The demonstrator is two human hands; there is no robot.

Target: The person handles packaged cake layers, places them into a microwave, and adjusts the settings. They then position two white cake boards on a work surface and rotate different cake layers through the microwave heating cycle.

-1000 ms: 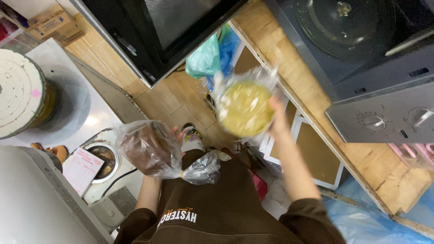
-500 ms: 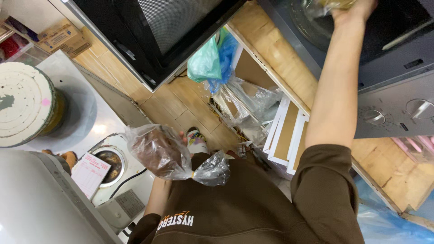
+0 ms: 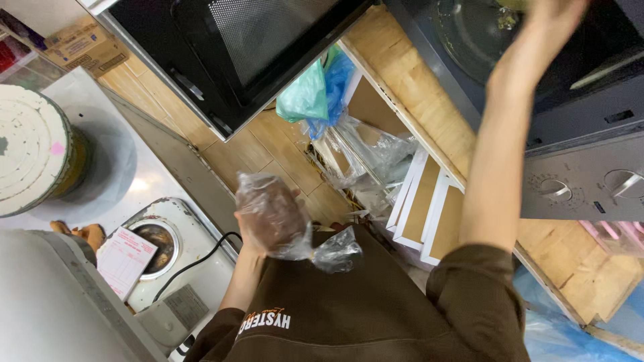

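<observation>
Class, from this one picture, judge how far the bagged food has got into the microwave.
Done: the microwave stands open. In hand: the right hand reaches onto its turntable; what it holds is cut off. Left: the left hand grips a clear bag of brown food, outside.

Clear plastic bag (image 3: 275, 214) with dark brown contents, bunched and crinkled, knotted tail hanging to the lower right against the brown shirt. Held up off any surface, above the wood-look floor, just beside the white appliance top.
</observation>
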